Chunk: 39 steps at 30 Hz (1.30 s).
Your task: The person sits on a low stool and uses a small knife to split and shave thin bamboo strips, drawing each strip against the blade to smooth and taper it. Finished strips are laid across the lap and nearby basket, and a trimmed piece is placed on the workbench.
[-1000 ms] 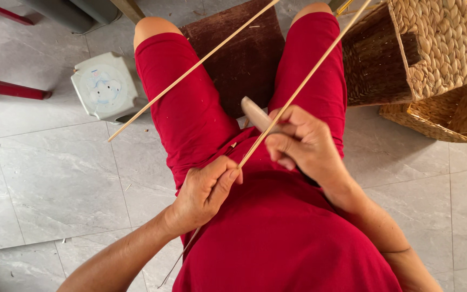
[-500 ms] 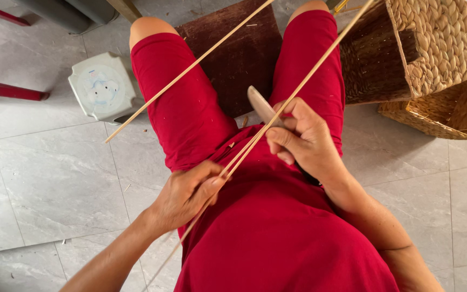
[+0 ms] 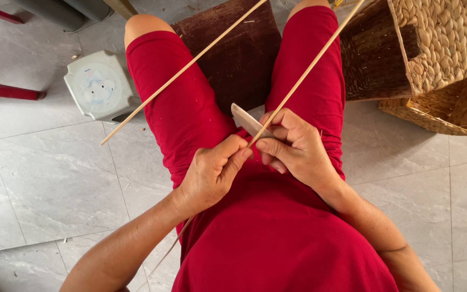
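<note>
Likely a home basket-weaving spot: woven baskets, tiled floor.

Grey tiled floor bears 1 stool, 2 woven baskets.

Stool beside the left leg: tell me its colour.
The stool is pale grey-green with a faded blue print on top; the head view shows it.

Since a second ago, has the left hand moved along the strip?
Yes. The left hand has slid up the thin strip, from lower on the red lap to beside the right hand and the blade.
</note>
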Each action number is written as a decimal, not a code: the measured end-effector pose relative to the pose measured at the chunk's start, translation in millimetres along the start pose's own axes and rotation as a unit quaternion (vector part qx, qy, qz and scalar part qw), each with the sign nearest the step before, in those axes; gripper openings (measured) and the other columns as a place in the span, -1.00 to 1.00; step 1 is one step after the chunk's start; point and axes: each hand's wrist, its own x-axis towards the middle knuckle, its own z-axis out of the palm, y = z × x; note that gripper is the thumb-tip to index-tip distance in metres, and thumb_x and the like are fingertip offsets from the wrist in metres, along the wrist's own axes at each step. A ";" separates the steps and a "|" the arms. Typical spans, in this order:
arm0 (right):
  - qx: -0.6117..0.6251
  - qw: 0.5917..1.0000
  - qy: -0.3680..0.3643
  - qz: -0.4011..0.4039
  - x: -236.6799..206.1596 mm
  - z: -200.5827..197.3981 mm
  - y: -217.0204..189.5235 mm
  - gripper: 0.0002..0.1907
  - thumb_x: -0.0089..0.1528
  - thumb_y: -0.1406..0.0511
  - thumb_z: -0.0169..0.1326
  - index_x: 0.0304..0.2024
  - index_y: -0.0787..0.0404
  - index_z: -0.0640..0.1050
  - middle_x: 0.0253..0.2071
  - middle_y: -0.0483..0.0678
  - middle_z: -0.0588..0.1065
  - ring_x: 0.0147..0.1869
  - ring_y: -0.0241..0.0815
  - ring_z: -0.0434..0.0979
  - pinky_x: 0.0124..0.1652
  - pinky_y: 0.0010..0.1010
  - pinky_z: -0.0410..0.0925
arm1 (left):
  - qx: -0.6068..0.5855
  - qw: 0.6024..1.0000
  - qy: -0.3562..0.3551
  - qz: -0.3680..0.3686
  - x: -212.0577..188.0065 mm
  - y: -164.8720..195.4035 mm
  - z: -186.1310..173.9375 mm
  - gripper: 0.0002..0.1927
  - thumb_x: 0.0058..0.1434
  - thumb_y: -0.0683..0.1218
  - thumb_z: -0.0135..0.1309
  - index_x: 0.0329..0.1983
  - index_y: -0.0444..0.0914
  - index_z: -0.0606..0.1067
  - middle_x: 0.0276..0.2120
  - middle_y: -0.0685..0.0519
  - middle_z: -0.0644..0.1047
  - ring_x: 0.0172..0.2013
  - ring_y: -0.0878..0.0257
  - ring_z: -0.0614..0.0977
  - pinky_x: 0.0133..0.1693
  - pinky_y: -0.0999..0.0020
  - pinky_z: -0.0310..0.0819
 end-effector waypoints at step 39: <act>0.018 0.999 0.023 0.032 2.3 -7.5 9.1 -0.84 0.34 0.40 0.09 -0.06 0.29 0.42 -0.47 -0.07 0.52 -0.60 -0.45 0.33 -0.65 -0.63 0.20 | -0.021 1.000 0.012 0.005 2.4 -7.2 7.4 -0.88 0.47 -0.14 0.01 -0.20 -0.27 0.45 -0.61 0.18 0.38 -0.61 0.50 0.35 -0.59 0.50 0.17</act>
